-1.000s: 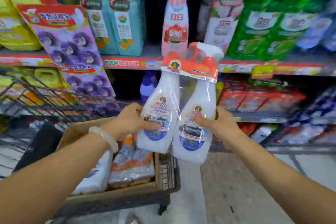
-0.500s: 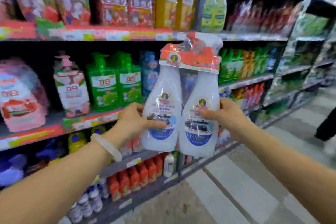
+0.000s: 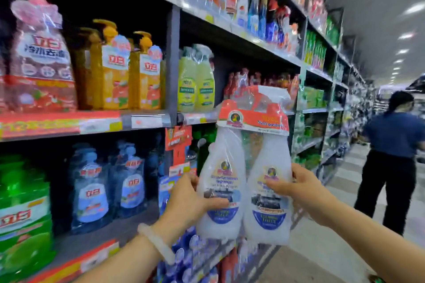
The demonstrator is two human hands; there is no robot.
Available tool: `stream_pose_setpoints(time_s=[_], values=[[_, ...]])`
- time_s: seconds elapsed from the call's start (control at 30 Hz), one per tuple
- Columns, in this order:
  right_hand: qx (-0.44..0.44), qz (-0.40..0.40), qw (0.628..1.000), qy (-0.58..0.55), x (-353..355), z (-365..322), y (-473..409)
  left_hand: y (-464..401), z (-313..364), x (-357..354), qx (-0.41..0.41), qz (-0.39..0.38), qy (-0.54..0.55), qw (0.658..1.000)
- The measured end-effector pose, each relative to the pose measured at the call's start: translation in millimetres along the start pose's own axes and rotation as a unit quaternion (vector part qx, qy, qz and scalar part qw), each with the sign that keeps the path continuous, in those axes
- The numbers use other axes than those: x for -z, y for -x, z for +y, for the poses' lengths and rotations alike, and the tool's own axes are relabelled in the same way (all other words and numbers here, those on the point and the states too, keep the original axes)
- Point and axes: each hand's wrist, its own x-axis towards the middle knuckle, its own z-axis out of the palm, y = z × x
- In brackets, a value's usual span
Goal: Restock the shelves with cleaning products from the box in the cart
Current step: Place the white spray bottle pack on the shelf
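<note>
A person is carrying a shrink-wrapped twin pack of 2 spray bottles along the shelves.

The left hand is gripping the left bottle's side, thumb lying across its label, while the right hand is clasping the right bottle the same way; the pack is hanging upright in the air, just in front of the shelving and not yet resting on any shelf. Judging from this, the step in hand is finding the matching slot. Doing it well is probably meaning keeping both hands low on the bottles, keeping the red header card facing outward, and sliding the pack in base first without knocking the yellow-green bottles or neighbouring stock.
</note>
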Motion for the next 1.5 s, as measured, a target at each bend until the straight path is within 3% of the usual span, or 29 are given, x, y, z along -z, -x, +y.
stream_pose_setpoints(time_s=[0.23, 0.43, 0.63, 0.93, 1.13, 1.37, 1.5], values=[[0.029, 0.029, 0.999, 0.005, 50.3, 10.7, -130.3, -128.6, 32.9, -52.2, -0.058, -0.01, -0.03, 0.998], [0.097, 0.009, 0.995, 0.011, 90.4, -7.2, -240.5, -220.2, 62.1, -88.0, -0.101, 0.033, -0.044, 0.993], [0.152, -0.037, 0.987, -0.033, 112.4, -14.4, -380.0, -320.6, 94.3, -118.3, -0.126, 0.115, -0.066, 0.983], [0.187, -0.153, 0.966, -0.091, 101.7, -23.0, -580.5, -458.7, 134.2, -140.5, -0.06, 0.253, -0.206, 0.943], [0.244, -0.167, 0.945, -0.139, 63.0, -13.8, -651.0, -514.7, 116.1, -154.6, -0.072, 0.343, -0.275, 0.895], [0.229, -0.208, 0.928, -0.206, 10.8, 5.4, -684.9, -544.2, 85.9, -149.1, -0.024, 0.407, -0.3, 0.863], [0.273, -0.242, 0.92, -0.143, -2.9, 6.0, -691.9, -549.2, 86.8, -142.5, 0.027, 0.409, -0.328, 0.851]])
